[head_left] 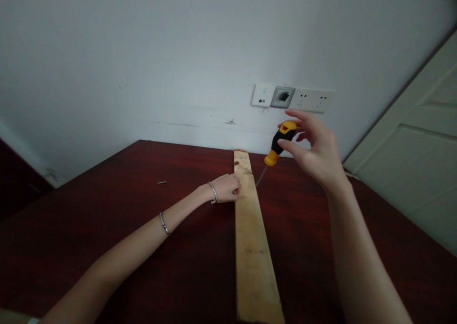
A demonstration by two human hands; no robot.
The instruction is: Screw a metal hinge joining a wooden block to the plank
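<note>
A long, pale wooden board (252, 238) lies lengthwise on the dark red tabletop, its far end near the wall. My left hand (227, 187) is closed at the board's left edge; whether its curled fingers hold anything is hidden. Above the board's right side, my right hand (314, 145) grips a yellow and black screwdriver (280, 143) by its handle, between thumb and fingers. The screwdriver tilts, with its metal shaft pointing down and left toward the board's right edge. I cannot tell whether the tip touches the wood.
A small metal pin or screw (162, 182) lies on the red table (117, 195), left of my left hand. Behind stands a white wall with a row of sockets (293, 99). A pale panelled door (421, 138) rises at the right.
</note>
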